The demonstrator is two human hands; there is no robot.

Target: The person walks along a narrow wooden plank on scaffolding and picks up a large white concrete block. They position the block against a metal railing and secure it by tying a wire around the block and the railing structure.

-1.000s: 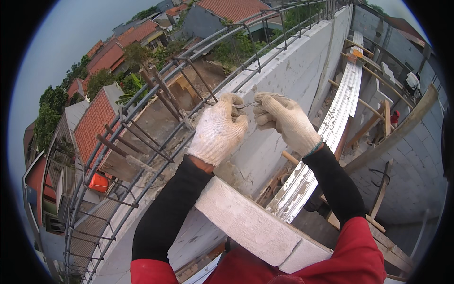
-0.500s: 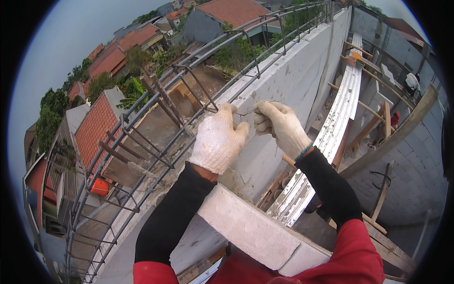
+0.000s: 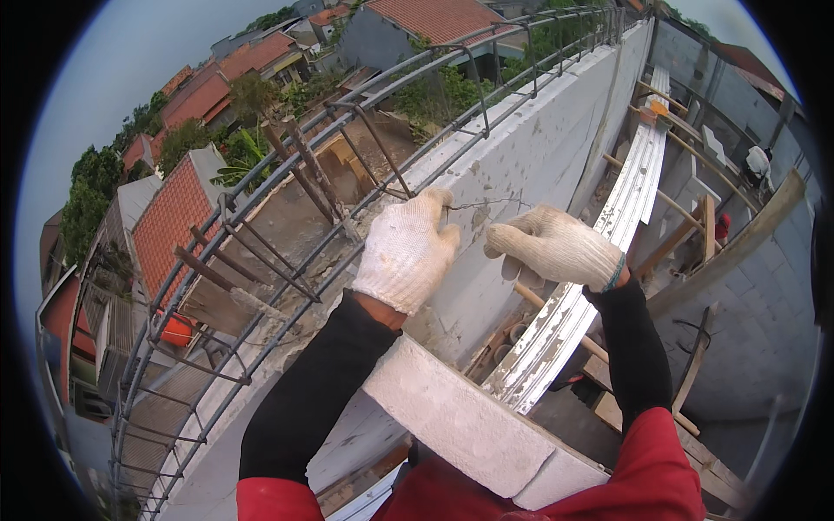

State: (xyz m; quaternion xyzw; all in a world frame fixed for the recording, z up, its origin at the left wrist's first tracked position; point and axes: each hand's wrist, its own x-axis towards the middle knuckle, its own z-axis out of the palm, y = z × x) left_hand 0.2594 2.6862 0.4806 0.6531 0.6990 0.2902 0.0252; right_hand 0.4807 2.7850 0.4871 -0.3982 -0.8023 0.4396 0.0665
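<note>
My gloved left hand [image 3: 408, 247] is closed on a thin wire [image 3: 486, 202] beside the lower bars of a steel rebar cage [image 3: 278, 252] along the top of the white block wall [image 3: 539, 139]. The wire stretches rightward from those fingertips to a loose-looking end. My gloved right hand [image 3: 556, 243] is just below and right of that end, fingers curled; what they hold, if anything, I cannot make out. Below my forearms lies a short block wall [image 3: 460, 417] joining the long one.
White planks [image 3: 643, 165] rest on timber poles [image 3: 678, 200] along the inner wall side. A bucket-like orange object [image 3: 656, 113] sits on them. Wooden stakes [image 3: 308, 169] stand in the cage. Tiled roofs [image 3: 174, 217] lie beyond, far below. Another block wall [image 3: 730, 339] rises at right.
My right hand has moved right and down, away from my left hand and off the wire, exposing more of it. My left hand has stayed almost in place by the cage.
</note>
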